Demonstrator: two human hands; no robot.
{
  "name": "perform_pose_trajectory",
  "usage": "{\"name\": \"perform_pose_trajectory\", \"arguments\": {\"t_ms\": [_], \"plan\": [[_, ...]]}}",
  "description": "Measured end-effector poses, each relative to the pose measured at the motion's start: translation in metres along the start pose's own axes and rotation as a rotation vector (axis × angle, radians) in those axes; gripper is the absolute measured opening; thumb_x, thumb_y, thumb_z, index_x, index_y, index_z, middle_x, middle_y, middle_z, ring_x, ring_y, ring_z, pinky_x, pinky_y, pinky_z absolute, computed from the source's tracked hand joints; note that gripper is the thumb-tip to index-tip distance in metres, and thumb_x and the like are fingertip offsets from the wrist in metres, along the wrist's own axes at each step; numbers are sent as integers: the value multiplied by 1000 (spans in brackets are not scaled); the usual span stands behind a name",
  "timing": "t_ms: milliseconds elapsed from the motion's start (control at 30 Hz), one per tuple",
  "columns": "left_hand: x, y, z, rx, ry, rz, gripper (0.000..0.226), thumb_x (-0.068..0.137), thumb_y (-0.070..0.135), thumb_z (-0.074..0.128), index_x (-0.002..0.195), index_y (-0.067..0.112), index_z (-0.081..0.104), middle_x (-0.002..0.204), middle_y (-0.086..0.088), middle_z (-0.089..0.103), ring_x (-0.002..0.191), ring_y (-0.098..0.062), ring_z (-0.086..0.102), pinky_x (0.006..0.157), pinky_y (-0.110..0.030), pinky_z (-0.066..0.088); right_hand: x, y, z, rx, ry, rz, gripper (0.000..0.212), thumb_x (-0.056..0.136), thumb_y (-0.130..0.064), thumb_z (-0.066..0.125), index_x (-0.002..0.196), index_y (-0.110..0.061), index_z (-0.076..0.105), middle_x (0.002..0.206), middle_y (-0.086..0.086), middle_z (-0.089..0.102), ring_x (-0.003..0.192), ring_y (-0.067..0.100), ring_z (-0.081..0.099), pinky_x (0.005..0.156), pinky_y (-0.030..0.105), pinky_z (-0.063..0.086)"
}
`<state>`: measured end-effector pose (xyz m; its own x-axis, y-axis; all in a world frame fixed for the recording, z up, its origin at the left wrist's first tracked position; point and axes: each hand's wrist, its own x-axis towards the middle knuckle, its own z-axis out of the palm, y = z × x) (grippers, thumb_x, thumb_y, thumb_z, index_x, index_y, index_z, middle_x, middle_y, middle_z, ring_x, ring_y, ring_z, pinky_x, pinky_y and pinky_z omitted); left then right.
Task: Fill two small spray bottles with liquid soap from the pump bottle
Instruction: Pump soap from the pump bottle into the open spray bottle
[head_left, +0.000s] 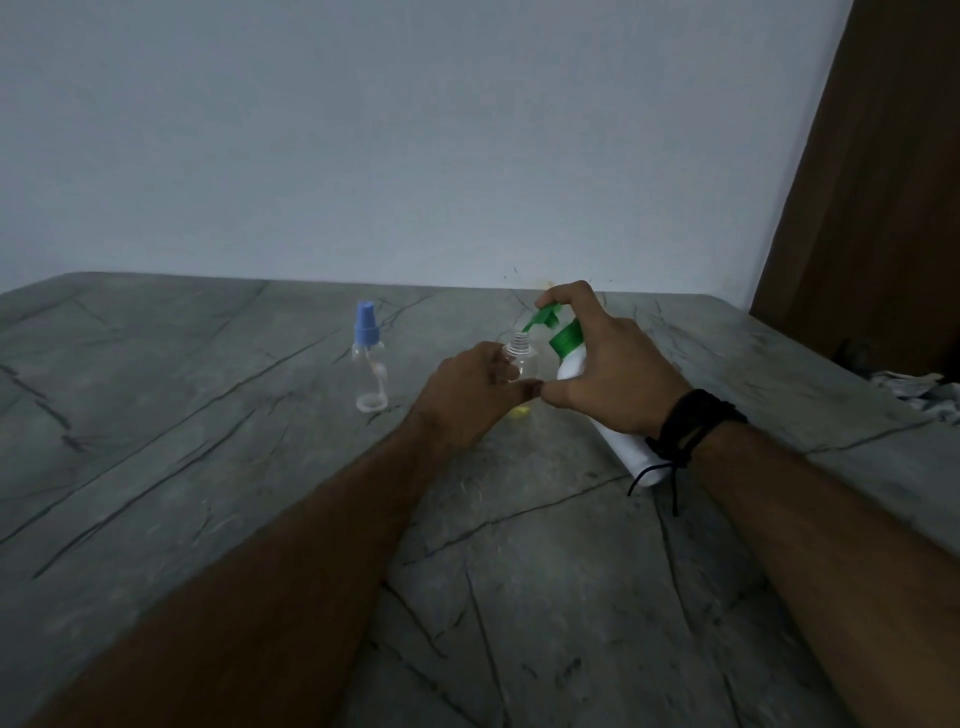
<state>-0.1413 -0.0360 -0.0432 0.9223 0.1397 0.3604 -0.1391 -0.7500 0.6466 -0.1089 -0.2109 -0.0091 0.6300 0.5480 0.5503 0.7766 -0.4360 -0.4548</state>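
Grey marble-pattern table (218, 467), dark veins across the surface; pale wall (363, 130) behind it; brown wooden panel (883, 182) at the far right.

Pump bottle (571, 364): white body, green collar and green pump head. Tilted, head leaning left and away, base low near the right wrist. Right hand (613, 374) is wrapped around the body, thumb curled underneath, one finger hooked over the top of the pump head. Spout tip sits just above the open neck of the spray bottle.

Open spray bottle (522, 358): small, clear, upright, threaded neck bare, no cap on it. Left hand (470, 395) grips its side with curled fingers. The thumbs of the two hands touch below it.

Second spray bottle (368, 358): clear, blue spray cap on, standing upright on the table, well left of the hands.

Black cord bracelet (691, 426) on the right wrist, one loose end hanging.

Small yellow item (521, 413) on the table under the hands; too hidden to identify.
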Motion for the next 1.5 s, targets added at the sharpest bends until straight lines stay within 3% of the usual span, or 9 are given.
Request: {"name": "perform_pose_trajectory", "arguments": {"t_ms": [200,367,667,867,967,1067,1500], "plan": [[-1,2,-1,-8,1,-5,55,81,50,70,123,15,60,109,1,69,95,-14,64,87,-32,52,0,0,0,-7,10,-6,76,71,-22,83,133,-31,41,93,-4,69,74,14,67,69,35,57],[-1,2,0,-3,8,-3,56,82,48,71,125,14,59,111,0,69,96,-14,63,84,-28,50,1,0,1,-5,6,-2,73,69,-22,83,128,-31,40,94,-1,70,75,17,68,69,40,58],[-3,3,-1,-16,11,-8,56,79,49,72,122,15,61,108,0,70,95,-14,64,82,-29,50,1,0,0,10,3,3,74,69,-19,84,129,-29,41,97,-4,68,77,14,67,68,29,54],[-4,5,-2,-20,3,-9,55,82,48,70,124,14,60,111,0,69,96,-15,63,82,-26,48,0,0,1,4,4,-2,77,70,-22,83,133,-31,40,97,-1,69,77,17,67,69,34,56],[-5,5,-2,-31,-1,-18,56,83,46,70,127,14,58,114,-1,69,99,-15,63,88,-29,50,0,-1,2,6,-6,-2,75,69,-20,83,130,-31,41,92,-4,69,74,14,66,66,29,54],[-4,4,-2,-24,1,-12,55,82,46,70,125,13,59,111,-1,69,97,-15,63,84,-28,50,2,-1,1,10,-9,5,72,69,-18,82,126,-29,42,91,-9,67,72,10,65,63,24,49],[-5,5,-2,-22,1,-18,56,82,46,71,126,14,59,113,0,68,98,-14,63,82,-25,47,0,-1,1,0,-2,-8,73,70,-20,82,130,-28,42,91,-7,67,72,11,65,62,24,49]]}}
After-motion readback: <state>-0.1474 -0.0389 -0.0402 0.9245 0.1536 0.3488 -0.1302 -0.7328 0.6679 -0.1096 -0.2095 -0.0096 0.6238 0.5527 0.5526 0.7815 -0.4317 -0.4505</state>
